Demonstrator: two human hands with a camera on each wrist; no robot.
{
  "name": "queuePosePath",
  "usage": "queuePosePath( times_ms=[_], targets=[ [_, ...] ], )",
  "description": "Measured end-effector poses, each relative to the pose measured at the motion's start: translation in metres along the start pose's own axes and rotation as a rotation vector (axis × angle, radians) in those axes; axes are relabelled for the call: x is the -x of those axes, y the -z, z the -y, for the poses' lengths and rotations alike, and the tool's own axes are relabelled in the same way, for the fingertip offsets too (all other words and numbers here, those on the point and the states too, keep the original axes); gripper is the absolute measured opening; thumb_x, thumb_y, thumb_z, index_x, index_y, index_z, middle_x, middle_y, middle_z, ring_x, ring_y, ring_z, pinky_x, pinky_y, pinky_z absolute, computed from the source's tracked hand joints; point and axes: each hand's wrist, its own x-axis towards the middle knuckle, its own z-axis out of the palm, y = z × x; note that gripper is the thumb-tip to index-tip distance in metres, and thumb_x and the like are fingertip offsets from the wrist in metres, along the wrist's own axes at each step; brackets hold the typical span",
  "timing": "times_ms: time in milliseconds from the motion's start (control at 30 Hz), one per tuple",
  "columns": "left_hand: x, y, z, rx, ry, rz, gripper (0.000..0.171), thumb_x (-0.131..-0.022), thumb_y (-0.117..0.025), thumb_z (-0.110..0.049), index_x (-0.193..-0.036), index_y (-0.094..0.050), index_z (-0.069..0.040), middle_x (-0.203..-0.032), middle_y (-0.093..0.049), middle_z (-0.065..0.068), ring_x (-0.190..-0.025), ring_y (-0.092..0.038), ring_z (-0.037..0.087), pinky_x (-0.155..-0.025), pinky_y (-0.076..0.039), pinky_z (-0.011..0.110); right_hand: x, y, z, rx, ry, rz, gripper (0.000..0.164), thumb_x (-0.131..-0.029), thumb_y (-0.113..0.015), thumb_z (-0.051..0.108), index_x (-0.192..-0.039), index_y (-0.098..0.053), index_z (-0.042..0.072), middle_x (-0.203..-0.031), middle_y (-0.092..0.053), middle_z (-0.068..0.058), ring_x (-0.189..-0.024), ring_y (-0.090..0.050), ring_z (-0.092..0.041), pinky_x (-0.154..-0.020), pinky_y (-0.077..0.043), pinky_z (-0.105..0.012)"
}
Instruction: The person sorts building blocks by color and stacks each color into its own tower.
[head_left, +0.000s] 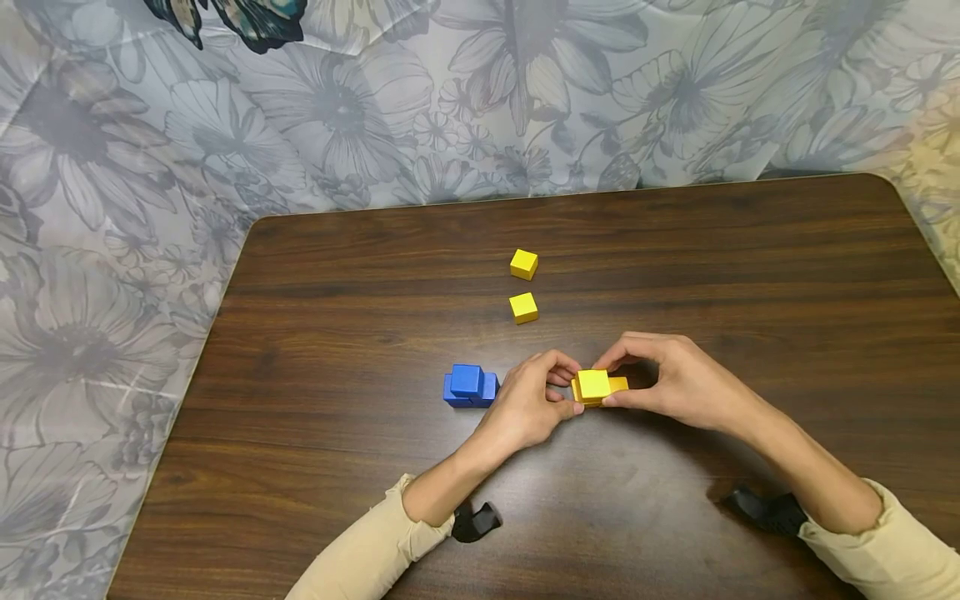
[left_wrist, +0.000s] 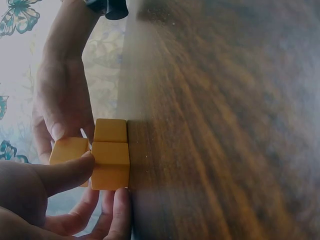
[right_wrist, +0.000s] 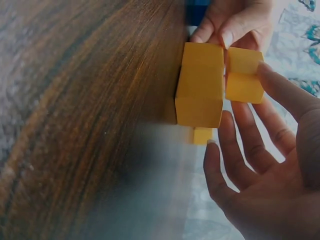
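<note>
Two yellow cubes lie side by side on the table, the nearer-left lower cube point(left_wrist: 110, 167) and the right lower cube point(left_wrist: 111, 130). A third, upper yellow cube point(head_left: 594, 383) sits above them, over the place where they meet. My right hand point(head_left: 671, 379) pinches this upper cube between thumb and fingers. From the other side my left hand point(head_left: 531, 400) holds the left end of the lower pair, its thumb at the front and fingers behind. The left thumb tip point(left_wrist: 87, 159) also overlaps the upper cube's edge in the left wrist view.
Just left of my left hand stands a small stack of blue cubes point(head_left: 467, 380), one on top of the lower ones. Two loose yellow cubes, a farther one point(head_left: 523, 264) and a nearer one point(head_left: 523, 308), lie beyond my hands on the dark wooden table point(head_left: 360, 308).
</note>
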Motion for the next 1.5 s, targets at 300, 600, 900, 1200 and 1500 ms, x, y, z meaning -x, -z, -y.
queuePosePath(
  times_ms=[300, 600, 900, 1200, 1500],
  targets=[
    [0.0, 0.0, 0.002, 0.021, -0.011, 0.028, 0.039, -0.082, -0.08, 0.0, -0.116, -0.065, -0.011, -0.105, -0.063, -0.001, -0.091, -0.063, 0.009, -0.082, -0.052, 0.018, 0.001, -0.002, 0.0, 0.012, 0.003, 0.0, 0.037, -0.074, -0.089, 0.014, -0.102, -0.068, 0.025, -0.099, -0.068, 0.016, -0.089, -0.066, -0.009, -0.074, -0.056, -0.026],
    [0.001, 0.001, 0.0, -0.022, -0.015, 0.035, 0.041, -0.08, -0.083, -0.004, -0.117, -0.066, -0.011, -0.106, -0.063, -0.001, -0.095, -0.064, 0.01, -0.084, -0.052, 0.016, 0.002, -0.003, 0.001, 0.021, -0.008, 0.008, 0.038, -0.074, -0.089, 0.015, -0.103, -0.068, 0.025, -0.099, -0.067, 0.016, -0.09, -0.066, -0.008, -0.075, -0.057, -0.029],
    [0.0, 0.001, -0.001, -0.035, -0.021, 0.013, 0.041, -0.078, -0.085, -0.007, -0.115, -0.067, -0.01, -0.106, -0.064, -0.001, -0.095, -0.064, 0.011, -0.083, -0.052, 0.016, 0.001, -0.003, 0.002, 0.01, -0.009, 0.013, 0.039, -0.075, -0.088, 0.012, -0.106, -0.068, 0.025, -0.102, -0.067, 0.015, -0.092, -0.065, -0.008, -0.078, -0.056, -0.029],
    [0.0, 0.001, -0.002, -0.044, -0.016, 0.016, 0.04, -0.079, -0.084, -0.006, -0.115, -0.067, -0.01, -0.106, -0.065, 0.0, -0.095, -0.065, 0.011, -0.082, -0.052, 0.015, -0.002, 0.002, 0.005, 0.022, 0.022, 0.004, 0.038, -0.076, -0.087, 0.015, -0.11, -0.068, 0.019, -0.105, -0.067, 0.01, -0.095, -0.066, -0.013, -0.08, -0.055, -0.027],
    [0.0, 0.0, -0.003, -0.07, -0.015, 0.012, 0.038, -0.08, -0.083, -0.007, -0.115, -0.068, -0.011, -0.105, -0.065, -0.001, -0.094, -0.065, 0.009, -0.081, -0.052, 0.015, -0.009, 0.014, 0.009, 0.046, 0.012, -0.036, 0.033, -0.079, -0.086, 0.017, -0.107, -0.07, 0.018, -0.102, -0.069, 0.006, -0.096, -0.066, -0.014, -0.083, -0.053, -0.022]
  ],
)
